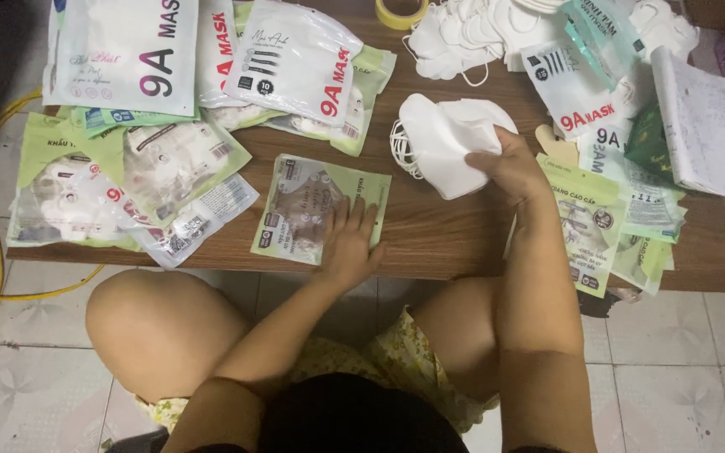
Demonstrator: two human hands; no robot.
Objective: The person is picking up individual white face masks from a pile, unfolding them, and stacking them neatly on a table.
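White masks (446,151), bunched in the right hand (509,168), lie just right of the green pouch (316,205) that the left hand (350,243) presses flat, its opening seemingly facing them.

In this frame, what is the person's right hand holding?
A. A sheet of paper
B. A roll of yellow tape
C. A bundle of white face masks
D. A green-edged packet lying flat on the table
C: the right hand grips a bundle of white face masks above the wooden table, while the left hand presses flat on the green-edged packet.
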